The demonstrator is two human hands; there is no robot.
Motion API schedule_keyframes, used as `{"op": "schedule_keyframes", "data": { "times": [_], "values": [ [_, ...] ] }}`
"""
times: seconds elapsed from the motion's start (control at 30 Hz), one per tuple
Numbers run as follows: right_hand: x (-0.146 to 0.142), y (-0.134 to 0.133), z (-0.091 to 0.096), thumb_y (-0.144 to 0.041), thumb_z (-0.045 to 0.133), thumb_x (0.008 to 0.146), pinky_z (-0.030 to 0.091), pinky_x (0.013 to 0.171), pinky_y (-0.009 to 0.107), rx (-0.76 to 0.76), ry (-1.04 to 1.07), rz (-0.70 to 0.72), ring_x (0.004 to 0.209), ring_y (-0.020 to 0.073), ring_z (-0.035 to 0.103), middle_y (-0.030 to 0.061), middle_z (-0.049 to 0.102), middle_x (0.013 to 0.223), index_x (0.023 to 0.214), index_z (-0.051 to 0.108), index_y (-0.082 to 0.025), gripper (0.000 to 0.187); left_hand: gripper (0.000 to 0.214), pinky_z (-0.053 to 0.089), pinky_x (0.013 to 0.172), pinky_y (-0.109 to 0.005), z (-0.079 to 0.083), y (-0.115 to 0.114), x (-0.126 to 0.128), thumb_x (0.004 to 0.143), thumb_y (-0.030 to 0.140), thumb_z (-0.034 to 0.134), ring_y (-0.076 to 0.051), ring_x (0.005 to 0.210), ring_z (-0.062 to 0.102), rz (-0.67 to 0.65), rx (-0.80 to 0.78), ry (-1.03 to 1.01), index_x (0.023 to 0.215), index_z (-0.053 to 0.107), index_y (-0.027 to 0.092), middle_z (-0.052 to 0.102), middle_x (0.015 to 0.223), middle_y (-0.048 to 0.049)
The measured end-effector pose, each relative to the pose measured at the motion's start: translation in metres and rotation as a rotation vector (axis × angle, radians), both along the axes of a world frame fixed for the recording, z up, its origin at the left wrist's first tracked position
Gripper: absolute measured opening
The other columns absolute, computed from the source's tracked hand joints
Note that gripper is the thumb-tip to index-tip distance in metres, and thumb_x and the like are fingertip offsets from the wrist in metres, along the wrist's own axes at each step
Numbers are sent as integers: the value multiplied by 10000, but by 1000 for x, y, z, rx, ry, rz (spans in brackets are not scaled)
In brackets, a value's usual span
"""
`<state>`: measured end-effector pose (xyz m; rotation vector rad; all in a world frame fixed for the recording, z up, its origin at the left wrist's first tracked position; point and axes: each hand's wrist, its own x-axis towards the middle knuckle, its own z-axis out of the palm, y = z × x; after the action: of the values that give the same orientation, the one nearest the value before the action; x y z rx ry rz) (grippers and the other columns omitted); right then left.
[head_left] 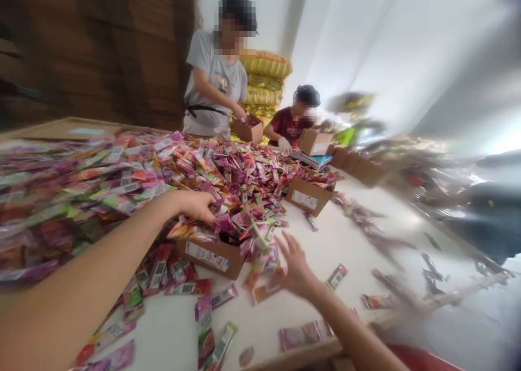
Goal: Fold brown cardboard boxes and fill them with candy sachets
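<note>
The left hand (pixel 195 205) held packets (pixel 191 231) above the box (pixel 211 257), and the right hand (pixel 295 268) beside it was spread wide.

One camera only, worn on the person's head. It looks forward and down across the white tabletop (pixel 358 235) from its near edge, close enough that both forearms enter from the bottom of frame. The far end of the room lies ahead. The right side of the view is blurred.

white table (pixel 366 235), brown wall (pixel 101 50) (blurred)
</note>
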<state>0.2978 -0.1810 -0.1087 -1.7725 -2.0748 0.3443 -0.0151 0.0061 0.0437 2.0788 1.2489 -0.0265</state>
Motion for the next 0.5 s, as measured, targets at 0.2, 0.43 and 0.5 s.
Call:
{"op": "schedule_keyframes", "data": {
  "times": [0.2, 0.43, 0.5],
  "values": [
    [-36, 32, -91, -673, 867, 519, 176, 1095, 752, -185, -196, 38, 1510, 523, -49, 178, -36, 1695, 1624, 96, -332, 1391, 431, 470, 622, -271, 35, -6, -4, 548, 476, 845, -250, 797, 664, -41, 69, 40, 867, 722, 213, 738, 875, -40],
    [-49, 74, -81, -235, 684, 754, 452, 950, 411, -97, -20, 176, 1123, 304, 581, 105, 658, 1246, 1186, 706, -284, 435, 689, 447, 982, -349, 4, -19, -49, 667, 675, 770, -279, 1072, 651, 559, 338, -492, 1131, 705, 171, 742, 1122, -97],
    [-29, 62, -81, -162, 632, 738, 488, 863, 372, -60, 81, 43, 959, 281, 633, 90, 710, 1010, 958, 751, -245, 264, 820, 456, 971, -380, -32, -23, -62, 647, 691, 773, -302, 1087, 646, 678, 281, -548, 1238, 666, 133, 730, 1172, -140]
  ]
}}
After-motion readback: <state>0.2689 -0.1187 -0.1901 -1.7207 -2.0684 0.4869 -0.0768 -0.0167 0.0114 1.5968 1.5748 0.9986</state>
